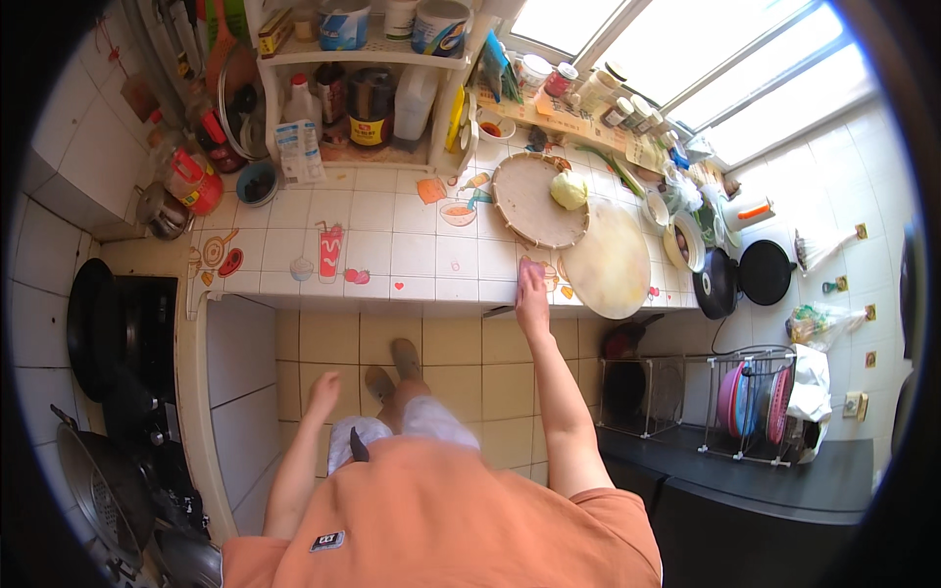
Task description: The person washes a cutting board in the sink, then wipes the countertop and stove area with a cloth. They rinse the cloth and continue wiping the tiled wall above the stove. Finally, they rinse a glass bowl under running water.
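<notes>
My right hand [532,303] presses a pinkish-purple cloth [532,272] onto the white tiled counter [434,253], close to its front edge. Just right of the cloth lies a round, pale cutting board [610,264], which reaches the counter's edge. Behind it a round woven bamboo tray [526,195] rests on the counter, with a pale green cabbage [569,189] on its right side. My left hand [324,393] hangs low over the floor, away from the counter. Its fingers look curled, and I see nothing in them.
A white shelf [367,55] with jars and tubs stands at the back. Condiment jars [625,114] line the windowsill. At the left are oil bottles [195,180] and a stove [143,345]. A black pan [714,283] stands at the right, above a wire rack [746,411] of colourful basins.
</notes>
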Demonstrator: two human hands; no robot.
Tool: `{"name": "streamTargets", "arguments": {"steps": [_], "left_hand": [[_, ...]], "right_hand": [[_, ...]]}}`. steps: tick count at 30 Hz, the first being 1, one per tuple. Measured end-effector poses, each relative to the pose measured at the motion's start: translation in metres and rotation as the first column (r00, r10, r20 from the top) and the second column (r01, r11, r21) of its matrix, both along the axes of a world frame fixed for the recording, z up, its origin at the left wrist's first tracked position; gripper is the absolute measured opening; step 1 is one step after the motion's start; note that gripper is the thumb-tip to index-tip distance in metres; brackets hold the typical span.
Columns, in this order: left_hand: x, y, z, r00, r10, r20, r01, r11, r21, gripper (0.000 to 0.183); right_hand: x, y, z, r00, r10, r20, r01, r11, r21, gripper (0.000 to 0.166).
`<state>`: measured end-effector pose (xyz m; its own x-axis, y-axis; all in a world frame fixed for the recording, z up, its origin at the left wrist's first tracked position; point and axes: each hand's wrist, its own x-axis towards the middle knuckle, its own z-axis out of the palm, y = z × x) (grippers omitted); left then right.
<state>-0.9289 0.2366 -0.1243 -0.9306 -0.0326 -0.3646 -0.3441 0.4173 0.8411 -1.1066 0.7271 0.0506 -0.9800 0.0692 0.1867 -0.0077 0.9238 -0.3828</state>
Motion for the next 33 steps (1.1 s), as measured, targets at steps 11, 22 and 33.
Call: {"name": "streamTargets", "arguments": {"steps": [11, 22, 33], "left_hand": [[0.218, -0.075, 0.021, 0.085, 0.853, 0.514, -0.988, 0.005, 0.154, 0.009], [0.157, 0.008, 0.059, 0.412, 0.812, 0.414, -0.899, 0.287, 0.331, 0.019], [0.183, 0.020, 0.048, 0.502, 0.773, 0.387, -0.862, 0.412, 0.296, 0.011]], "right_hand": [[-0.024, 0.017, -0.036, 0.988, 0.081, -0.131, -0.060, 0.986, 0.153, 0.047], [-0.223, -0.086, -0.065, 0.990, 0.073, -0.123, -0.065, 0.996, 0.069, 0.049], [-0.164, -0.203, -0.051, 0.973, 0.219, -0.076, -0.231, 0.941, -0.246, 0.059]]}}
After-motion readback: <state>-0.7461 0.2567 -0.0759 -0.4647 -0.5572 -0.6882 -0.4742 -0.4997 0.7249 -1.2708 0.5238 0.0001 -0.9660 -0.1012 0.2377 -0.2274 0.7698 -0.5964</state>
